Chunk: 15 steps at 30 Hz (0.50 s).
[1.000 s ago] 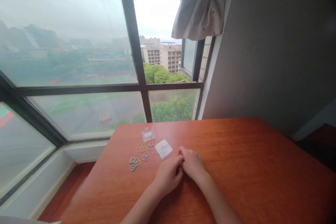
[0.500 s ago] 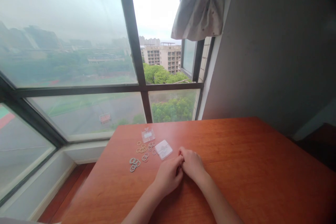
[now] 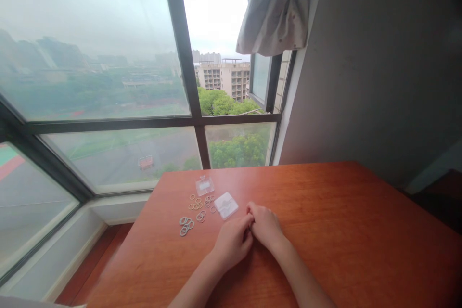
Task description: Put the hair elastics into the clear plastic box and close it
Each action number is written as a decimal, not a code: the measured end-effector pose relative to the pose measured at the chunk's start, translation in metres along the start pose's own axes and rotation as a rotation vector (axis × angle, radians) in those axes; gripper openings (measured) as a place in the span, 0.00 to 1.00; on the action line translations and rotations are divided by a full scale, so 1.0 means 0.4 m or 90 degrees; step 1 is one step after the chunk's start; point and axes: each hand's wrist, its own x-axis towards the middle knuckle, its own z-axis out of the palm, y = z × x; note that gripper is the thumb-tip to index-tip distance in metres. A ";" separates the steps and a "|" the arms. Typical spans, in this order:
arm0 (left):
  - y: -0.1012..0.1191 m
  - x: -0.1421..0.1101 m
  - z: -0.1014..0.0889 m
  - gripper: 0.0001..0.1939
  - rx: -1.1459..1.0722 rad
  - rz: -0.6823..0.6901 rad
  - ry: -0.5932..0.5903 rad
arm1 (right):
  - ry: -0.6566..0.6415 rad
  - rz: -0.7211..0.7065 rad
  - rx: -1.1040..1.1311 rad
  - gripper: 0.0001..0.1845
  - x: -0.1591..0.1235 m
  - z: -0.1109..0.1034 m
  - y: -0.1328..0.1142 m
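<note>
My left hand [image 3: 234,237] and my right hand [image 3: 266,224] meet over the table, fingers curled and pressed together at the tips. Whatever they pinch, if anything, is hidden by the fingers. Just beyond them lies a flat, clear square plastic case [image 3: 226,205]. To its left are small rings in loose groups: grey-green rings [image 3: 186,225], yellowish rings [image 3: 196,203], and pale pinkish rings [image 3: 201,216]. More pale rings [image 3: 209,200] lie close to the case. Behind the rings sits a small clear plastic box [image 3: 205,186] with a whitish patch on it.
The reddish-brown wooden table [image 3: 325,221] runs up to a dark-framed window [image 3: 155,124]. A knotted, pale curtain [image 3: 274,19] hangs above its far edge. A grey wall [image 3: 368,82] rises on the right.
The hands keep the same pose, fingertips together. The whole view has shifted very slightly; the rings and plastic containers have not moved on the table.
</note>
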 end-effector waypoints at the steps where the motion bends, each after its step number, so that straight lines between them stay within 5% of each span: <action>1: 0.000 0.000 0.000 0.13 0.002 0.000 0.000 | 0.001 -0.001 0.000 0.09 0.000 0.000 0.000; 15: -0.001 0.000 0.004 0.11 0.012 0.006 0.008 | 0.016 -0.014 0.007 0.08 0.003 0.008 0.007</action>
